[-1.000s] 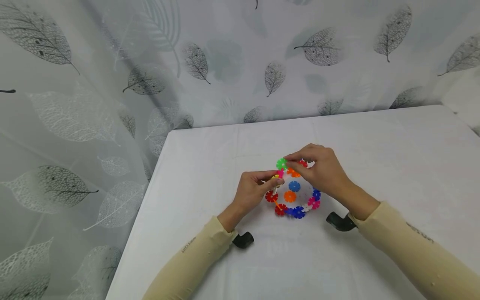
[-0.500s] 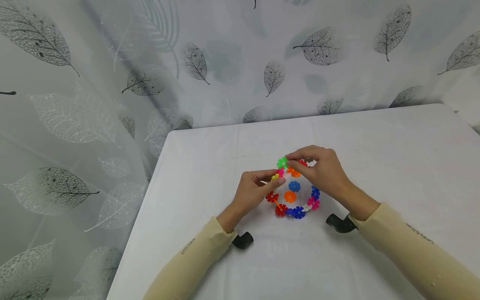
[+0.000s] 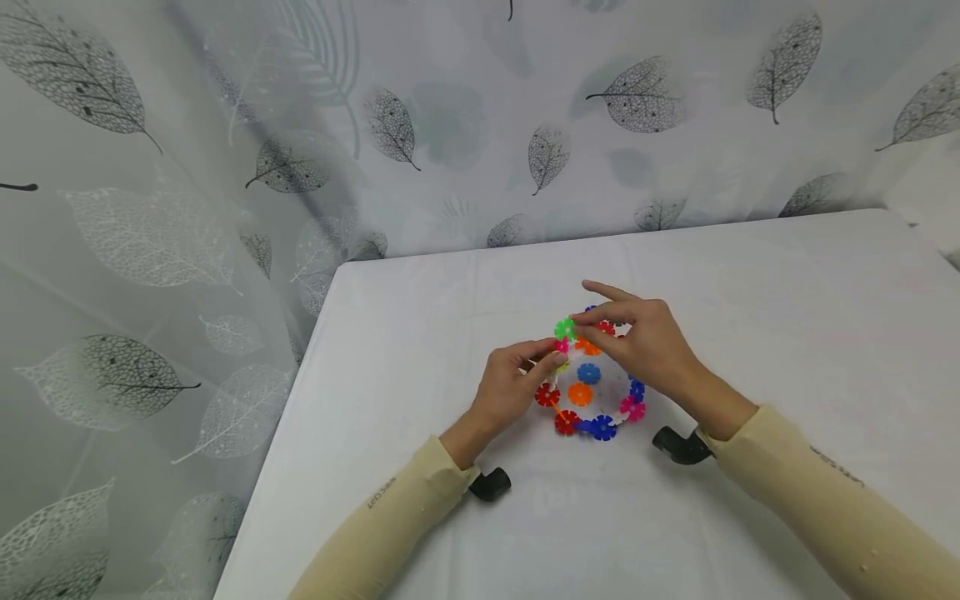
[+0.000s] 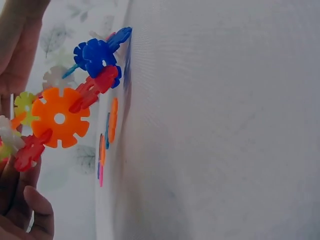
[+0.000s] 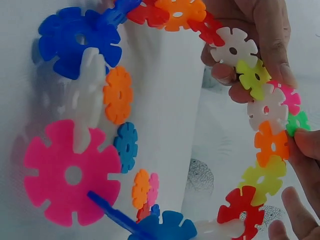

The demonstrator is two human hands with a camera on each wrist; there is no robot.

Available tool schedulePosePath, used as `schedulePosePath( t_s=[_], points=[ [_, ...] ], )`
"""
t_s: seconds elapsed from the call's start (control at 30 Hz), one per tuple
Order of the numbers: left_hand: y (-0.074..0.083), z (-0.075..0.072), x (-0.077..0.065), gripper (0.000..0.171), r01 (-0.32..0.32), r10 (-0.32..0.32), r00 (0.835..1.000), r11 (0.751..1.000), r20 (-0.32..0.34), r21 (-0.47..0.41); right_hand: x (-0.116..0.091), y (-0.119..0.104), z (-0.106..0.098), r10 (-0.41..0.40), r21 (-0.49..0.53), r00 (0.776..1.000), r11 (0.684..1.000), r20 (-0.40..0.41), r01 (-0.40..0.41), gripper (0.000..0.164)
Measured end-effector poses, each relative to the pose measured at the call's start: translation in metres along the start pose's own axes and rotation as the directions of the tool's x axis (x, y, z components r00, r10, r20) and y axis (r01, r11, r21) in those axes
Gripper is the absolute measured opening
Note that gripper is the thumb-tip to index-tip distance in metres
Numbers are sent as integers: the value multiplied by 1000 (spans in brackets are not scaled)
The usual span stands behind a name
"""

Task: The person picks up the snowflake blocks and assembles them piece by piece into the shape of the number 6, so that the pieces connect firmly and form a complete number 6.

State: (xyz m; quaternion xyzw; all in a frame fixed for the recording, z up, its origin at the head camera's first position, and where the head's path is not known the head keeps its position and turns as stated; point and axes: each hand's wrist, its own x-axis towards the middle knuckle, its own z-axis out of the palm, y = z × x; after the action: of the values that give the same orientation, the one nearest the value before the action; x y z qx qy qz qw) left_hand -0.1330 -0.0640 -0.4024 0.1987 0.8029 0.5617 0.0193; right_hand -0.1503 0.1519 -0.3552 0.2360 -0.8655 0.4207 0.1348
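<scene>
A ring of linked, notched plastic flower discs [image 3: 603, 428] in many colours is held tilted above the white table. My left hand [image 3: 504, 387] pinches its left side near a pink disc [image 3: 561, 344] and a yellow disc [image 5: 253, 78]. At the far side, my right hand [image 3: 641, 337] holds a green disc [image 3: 565, 329] between thumb and finger, with another finger raised. The green disc meets the pink one in the right wrist view; my fingers partly hide this joint. White, orange and red discs [image 5: 243, 214] follow along the ring.
Inside the ring's outline in the head view, a loose blue disc [image 3: 588, 373] and an orange disc [image 3: 581, 394] lie on the table [image 3: 420, 333]. More loose discs [image 5: 141, 189] lie farther back. A leaf-patterned curtain [image 3: 465, 125] hangs behind and to the left.
My left hand and the ring's near side have shifted slightly right. One finger of my right hand has lifted away, while its pinch on the green disc stays in place.
</scene>
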Motion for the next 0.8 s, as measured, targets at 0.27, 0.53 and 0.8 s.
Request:
schedulePosePath(
  t_s=[0.27, 0.53, 0.8],
  points=[
    [2, 5, 0, 41, 64, -65, 998, 998, -24, -20, -2, -1, -1, 104, -11, 993, 995, 49, -104, 20],
    [6, 7, 1, 42, 86, -88, 995, 995, -44, -47, -3, -1, -4, 163, 27, 977, 985, 135, -168, 27],
    [1, 4, 0, 40, 125, -135, 991, 964, -26, -233, 0, 2, -20, 207, 102, 976, 972, 73, -213, 49]
  ],
)
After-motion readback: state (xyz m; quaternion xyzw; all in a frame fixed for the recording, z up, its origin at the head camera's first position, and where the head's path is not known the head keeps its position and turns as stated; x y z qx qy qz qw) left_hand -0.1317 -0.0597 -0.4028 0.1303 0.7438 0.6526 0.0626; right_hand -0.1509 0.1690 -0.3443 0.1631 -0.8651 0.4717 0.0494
